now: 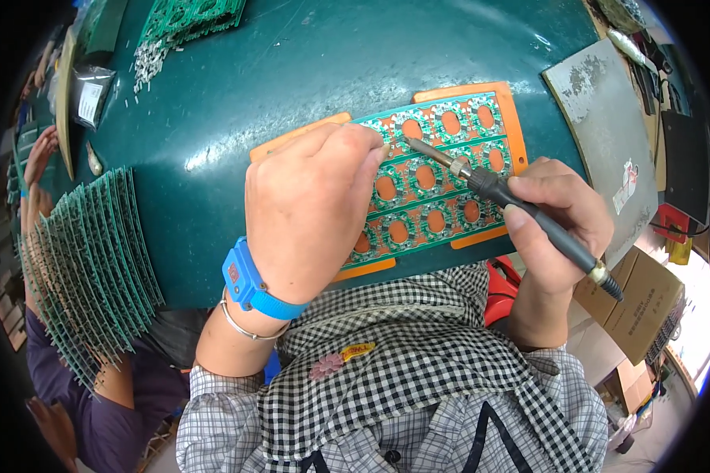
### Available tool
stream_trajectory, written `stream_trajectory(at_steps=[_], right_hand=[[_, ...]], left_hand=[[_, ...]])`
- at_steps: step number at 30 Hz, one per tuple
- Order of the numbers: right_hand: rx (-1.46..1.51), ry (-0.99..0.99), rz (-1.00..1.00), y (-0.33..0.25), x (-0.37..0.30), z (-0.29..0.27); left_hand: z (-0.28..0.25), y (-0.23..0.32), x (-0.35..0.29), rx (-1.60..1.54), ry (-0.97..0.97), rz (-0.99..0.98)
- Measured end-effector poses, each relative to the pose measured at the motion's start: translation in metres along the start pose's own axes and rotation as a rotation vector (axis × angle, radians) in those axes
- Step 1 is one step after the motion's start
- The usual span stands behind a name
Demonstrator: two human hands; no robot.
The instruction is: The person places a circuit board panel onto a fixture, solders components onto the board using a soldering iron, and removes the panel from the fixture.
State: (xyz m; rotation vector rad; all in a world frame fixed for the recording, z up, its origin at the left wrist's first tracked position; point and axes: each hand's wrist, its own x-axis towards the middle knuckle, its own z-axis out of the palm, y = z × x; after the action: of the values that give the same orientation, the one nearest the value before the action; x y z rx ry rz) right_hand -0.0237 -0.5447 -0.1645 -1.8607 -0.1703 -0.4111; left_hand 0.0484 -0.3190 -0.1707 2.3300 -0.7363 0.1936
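My right hand (562, 217) grips a soldering iron (493, 188) like a pen. The iron's tip points left and rests at or just above the upper row of a green circuit board panel (406, 202). Rows of round boards with oval openings make up this panel, which sits in an orange holder (516, 130). Over the panel's left part, my left hand (312, 193) has its thumb and fingers pinched together close to the iron's tip. What it pinches is too small and hidden to tell. A blue wrist strap (244, 272) is on my left wrist.
A curved row of upright circuit boards (95, 268) stands at left, beside another person's hand (41, 154). Farther back lie green panels (189, 17), small white pieces (148, 63) and a plastic bag (93, 98). A worn grey plate (599, 118) and cardboard box (643, 303) are at right.
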Motion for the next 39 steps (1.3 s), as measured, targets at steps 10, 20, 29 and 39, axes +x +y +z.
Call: stream_trajectory(at_steps=[10, 20, 29, 39], right_hand=[[0.006, 0.054, -0.069, 0.0, -0.003, -0.004], [0.005, 0.039, -0.054, 0.004, 0.008, -0.01], [0.007, 0.012, -0.058, 0.009, 0.009, -0.009], [0.11, 0.107, -0.029, 0.007, 0.001, -0.024]], left_hand=[[-0.004, 0.007, -0.004, -0.1, 0.022, -0.054], [0.003, 0.01, 0.01, -0.086, 0.021, -0.042], [0.008, 0.005, 0.012, -0.001, -0.003, -0.023], [0.003, 0.014, 0.014, -0.05, -0.033, 0.016]])
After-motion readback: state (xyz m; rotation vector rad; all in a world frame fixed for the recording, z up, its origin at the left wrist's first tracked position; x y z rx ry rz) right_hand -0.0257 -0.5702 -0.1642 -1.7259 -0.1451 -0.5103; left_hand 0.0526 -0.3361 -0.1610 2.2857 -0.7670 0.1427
